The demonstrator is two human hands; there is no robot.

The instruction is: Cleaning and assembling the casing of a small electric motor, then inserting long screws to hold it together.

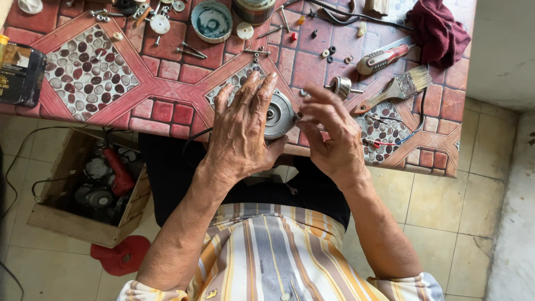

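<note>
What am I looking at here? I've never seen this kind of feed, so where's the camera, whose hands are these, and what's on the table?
The one camera sits on the person's head, looking straight down. The left hand grips a round grey metal motor part at the table's near edge; the right hand fingers its side. On the patterned red table lie a paintbrush, a red-handled screwdriver, a dark red rag, a round tin and loose screws. A wooden box of tool parts stands on the floor.
</note>
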